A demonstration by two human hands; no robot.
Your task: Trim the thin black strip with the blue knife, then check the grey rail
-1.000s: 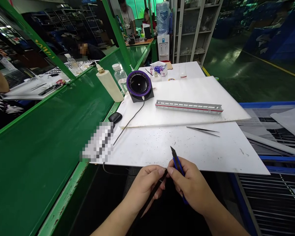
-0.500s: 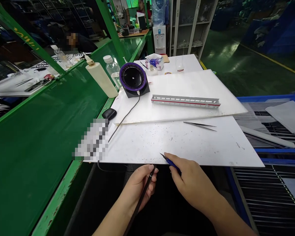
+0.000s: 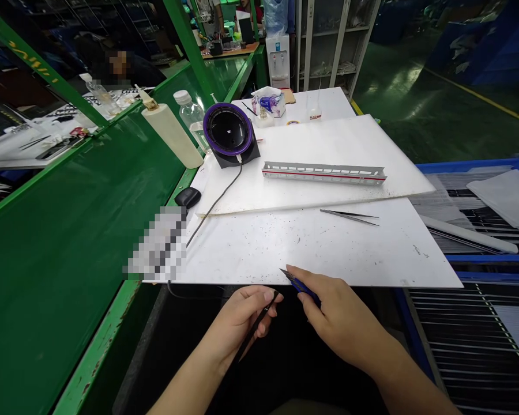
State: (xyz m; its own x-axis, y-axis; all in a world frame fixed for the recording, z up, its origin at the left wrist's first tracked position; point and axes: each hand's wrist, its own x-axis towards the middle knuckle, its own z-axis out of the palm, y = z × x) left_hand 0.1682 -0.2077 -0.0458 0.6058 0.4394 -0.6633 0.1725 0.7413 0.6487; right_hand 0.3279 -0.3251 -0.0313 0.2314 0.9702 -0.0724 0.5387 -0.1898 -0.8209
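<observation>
A thin, long black strip (image 3: 253, 329) is pinched between the thumb and fingers of my left hand (image 3: 251, 311), just below the front edge of the white table board (image 3: 242, 248). The strip slants down toward my lap, where its lower end is lost against the dark clothing. My right hand (image 3: 335, 314) is closed on a blue-handled pointed tool (image 3: 301, 286). The tool's dark metal tip points up and left over the board's edge, apart from the strip. Whether it is a knife or cutters I cannot tell. Dark specks are scattered on the board.
Tweezers (image 3: 349, 217) lie on the board before a white foam sheet (image 3: 328, 138) that bears a grey slotted rail (image 3: 324, 173). A purple-rimmed round fan (image 3: 228, 129), squeeze bottle (image 3: 173, 135) and black mouse-like object (image 3: 187, 197) are at left; a blue rack (image 3: 471, 334) with dark strips at right.
The strip's upper end and my left fingers have shifted slightly right, nearer the tool. My right hand keeps its grip almost in place. The whole view has tilted a little.
</observation>
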